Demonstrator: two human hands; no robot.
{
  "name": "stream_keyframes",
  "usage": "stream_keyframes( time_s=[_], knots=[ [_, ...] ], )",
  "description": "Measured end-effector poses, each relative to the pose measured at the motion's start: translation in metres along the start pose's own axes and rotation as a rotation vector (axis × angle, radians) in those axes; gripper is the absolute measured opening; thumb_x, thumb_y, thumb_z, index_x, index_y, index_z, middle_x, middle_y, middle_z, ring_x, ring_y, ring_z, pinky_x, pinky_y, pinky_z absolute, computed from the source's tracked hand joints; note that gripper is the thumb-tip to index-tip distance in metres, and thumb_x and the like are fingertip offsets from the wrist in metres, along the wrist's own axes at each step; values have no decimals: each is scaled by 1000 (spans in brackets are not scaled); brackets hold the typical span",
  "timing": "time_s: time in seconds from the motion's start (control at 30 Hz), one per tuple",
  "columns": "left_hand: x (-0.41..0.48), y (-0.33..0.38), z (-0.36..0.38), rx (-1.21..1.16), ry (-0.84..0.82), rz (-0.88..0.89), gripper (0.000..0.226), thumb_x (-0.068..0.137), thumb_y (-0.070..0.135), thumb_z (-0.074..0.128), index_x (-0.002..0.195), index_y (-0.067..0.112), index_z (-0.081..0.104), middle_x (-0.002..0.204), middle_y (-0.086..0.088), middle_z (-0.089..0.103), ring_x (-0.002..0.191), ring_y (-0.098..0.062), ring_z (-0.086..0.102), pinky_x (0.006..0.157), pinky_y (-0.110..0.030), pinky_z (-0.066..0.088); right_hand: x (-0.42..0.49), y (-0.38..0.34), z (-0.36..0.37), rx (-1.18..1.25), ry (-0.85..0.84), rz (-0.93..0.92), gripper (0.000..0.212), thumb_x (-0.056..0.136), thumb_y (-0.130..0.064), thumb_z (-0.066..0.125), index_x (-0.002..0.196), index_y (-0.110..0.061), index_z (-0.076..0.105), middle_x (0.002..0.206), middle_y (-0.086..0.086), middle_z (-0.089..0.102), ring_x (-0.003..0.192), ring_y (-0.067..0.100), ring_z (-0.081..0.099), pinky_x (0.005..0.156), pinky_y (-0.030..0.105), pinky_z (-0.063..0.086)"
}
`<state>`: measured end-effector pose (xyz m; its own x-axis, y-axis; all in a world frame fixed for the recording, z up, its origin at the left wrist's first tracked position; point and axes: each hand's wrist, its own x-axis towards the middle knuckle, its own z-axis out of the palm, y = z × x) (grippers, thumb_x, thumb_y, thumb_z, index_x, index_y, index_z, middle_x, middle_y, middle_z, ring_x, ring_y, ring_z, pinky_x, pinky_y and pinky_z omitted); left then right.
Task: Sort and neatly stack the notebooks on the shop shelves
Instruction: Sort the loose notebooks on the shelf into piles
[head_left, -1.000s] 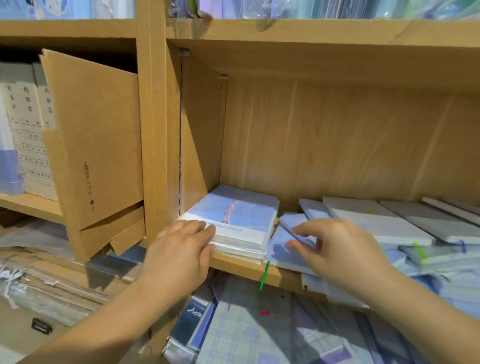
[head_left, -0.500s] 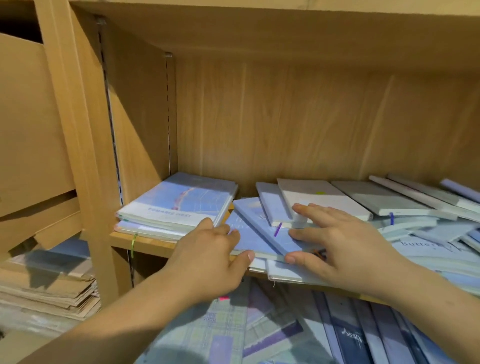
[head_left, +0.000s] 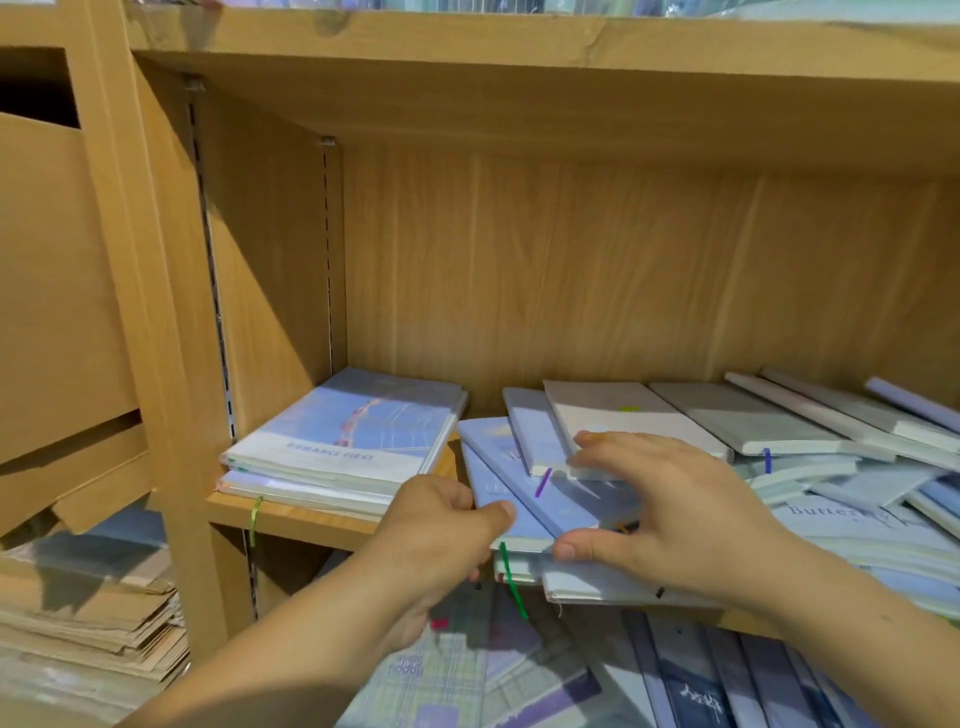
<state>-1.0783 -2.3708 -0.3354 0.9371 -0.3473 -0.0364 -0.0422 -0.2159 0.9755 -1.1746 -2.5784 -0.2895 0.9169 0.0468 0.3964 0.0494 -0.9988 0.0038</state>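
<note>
Now the left hand (head_left: 441, 525) pinches the near corner of the skewed notebooks (head_left: 519, 457), long axes slanting back-left, the right hand (head_left: 680, 512) spread flat on top.

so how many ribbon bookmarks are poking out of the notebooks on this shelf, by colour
light green ribbon: 1
dark green ribbon: 1
purple ribbon: 1
blue ribbon: 1
total: 4; the dark specks by the front edge are too small to tell
</note>
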Motion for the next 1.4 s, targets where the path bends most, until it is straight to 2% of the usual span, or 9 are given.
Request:
stream_keyframes(
  time_s=[0.23, 0.4, 0.53, 0.63, 0.73, 0.93, 1.03, 1.13, 1.4],
  knots=[
    [15, 43, 23, -252, -64, -70, 30, 83, 37, 84, 96, 14, 70, 83, -2, 79, 74, -27, 77, 71, -42, 65, 22, 39, -7, -114, -50, 151, 55, 98, -63, 44, 151, -45, 41, 149, -17, 51, 135, 16, 49, 103, 33, 46],
    [16, 47, 49, -195, -76, 1, 11, 82, 8, 82, 88, 12, 74, 62, 6, 74, 48, -8, 67, 42, -19, 48, 36, 54, -10, -206, -133, 104, 49, 93, -59, 59, 139, -46, 52, 126, -12, 63, 118, 20, 58, 91, 38, 51],
    [21, 45, 48, -210, 86, 54, 13, 85, 5, 73, 92, 16, 69, 76, 8, 77, 71, -14, 75, 62, -31, 62, 43, 55, -9, -251, -94, 60, 47, 94, -62, 55, 137, -43, 54, 116, -9, 71, 109, 24, 64, 83, 37, 53],
    [23, 56, 33, -174, 141, 146, 33, 93, 11, 64, 126, 17, 63, 113, 8, 73, 101, -20, 71, 91, -45, 59, 38, 53, -7, -261, -67, 45, 54, 102, -53, 47, 151, -61, 24, 104, -6, 72, 95, 27, 65, 65, 35, 41],
    [17, 63, 3, -48, 180, 236, 55, 98, 17, 58, 151, 24, 46, 138, 9, 62, 123, -15, 61, 107, -35, 50, 38, 51, -6, -258, -58, 17, 61, 106, -46, 43, 152, -65, 8, 99, -5, 70, 78, 26, 59, 60, 36, 34],
    [-12, 55, -54, 29, 279, 372, 54, 102, 18, 52, 155, 25, 42, 140, 3, 63, 110, -14, 68, 101, -39, 53, 42, 40, -6, -289, -34, 16, 60, 104, -28, 47, 153, -52, 21, 106, -4, 69, 87, 28, 62, 61, 37, 39],
    [-21, 62, -72, -44, 387, 453, 53, 104, 20, 54, 155, 26, 41, 145, 7, 58, 127, -13, 58, 104, -38, 49, 47, 23, -19, -458, 217, -20, 67, 78, -9, 70, 133, -43, 53, 86, -4, 63, 73, 27, 63, 54, 32, 33],
    [-27, 78, -74, -181, 361, 464, 35, 104, 17, 52, 134, 34, 61, 117, 12, 74, 103, -9, 70, 83, -33, 55, 56, 5, -44, -502, 415, -65, 68, 49, 1, 75, 109, -30, 70, 67, 0, 53, 52, 28, 56, 48, 28, 22],
    [-28, 87, -3, -376, 119, 416, 33, 103, 11, 50, 110, 34, 73, 108, 1, 78, 92, -20, 76, 78, -44, 61, 19, 42, -95, -587, 626, -130, 58, 63, 10, 54, 107, -23, 70, 69, 3, 51, 53, 28, 45, 51, 34, 36]
  ],
)
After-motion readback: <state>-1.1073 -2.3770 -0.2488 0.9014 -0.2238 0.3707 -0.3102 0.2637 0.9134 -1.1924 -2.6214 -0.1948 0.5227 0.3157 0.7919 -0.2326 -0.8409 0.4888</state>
